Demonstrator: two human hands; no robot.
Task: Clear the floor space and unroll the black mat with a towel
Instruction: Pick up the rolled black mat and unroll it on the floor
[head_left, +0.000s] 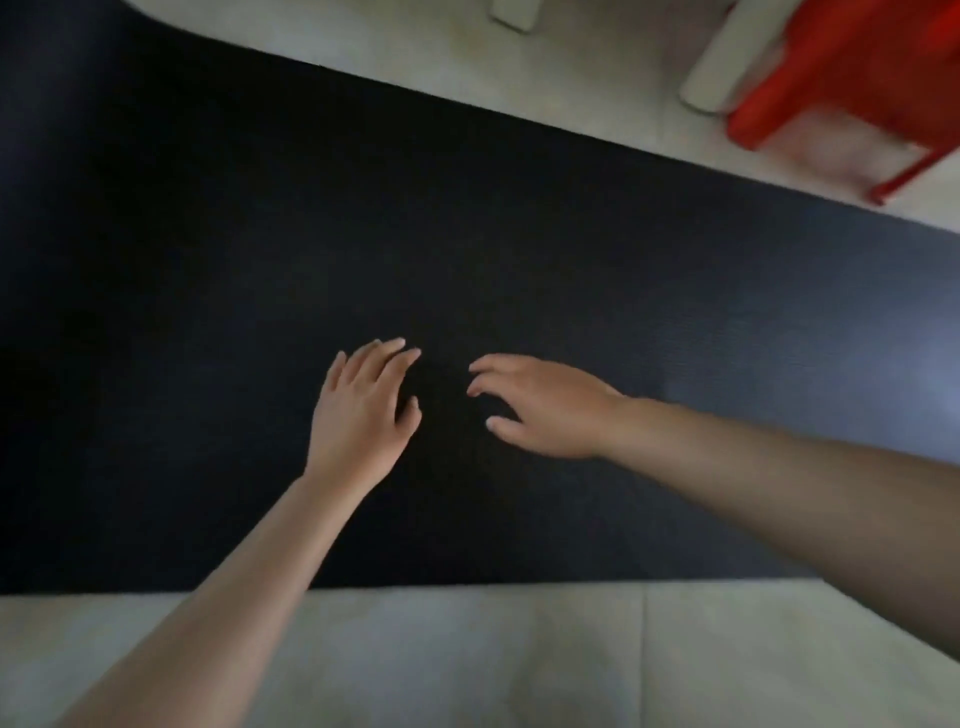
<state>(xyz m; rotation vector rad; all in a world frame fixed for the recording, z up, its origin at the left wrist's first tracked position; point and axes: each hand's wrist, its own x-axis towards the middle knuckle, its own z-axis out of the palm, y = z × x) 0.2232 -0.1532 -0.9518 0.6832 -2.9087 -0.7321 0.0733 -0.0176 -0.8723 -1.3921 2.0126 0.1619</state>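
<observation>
Neither hand has a grip on anything: both are released, fingers spread, palms down over the middle of the black mat (467, 249). The left hand (363, 410) reaches in from the lower left with its fingers extended and close together, pointing up and slightly right. The right hand (545, 405) comes in from the right with its fingers curled a little and spread, pointing left toward the other hand. The two hands are near each other but apart, with dark mat showing between them. Whether the palms press on the mat or hover just above it cannot be told. Both forearms are bare. The mat lies flat and unrolled on a pale tiled floor (467, 660), running as a wide dark band across the view from the upper left to the right edge. Past its far edge, at the upper right, stands a red plastic chair (841, 78), blurred, with pale furniture legs (722, 73) just beside it.
</observation>
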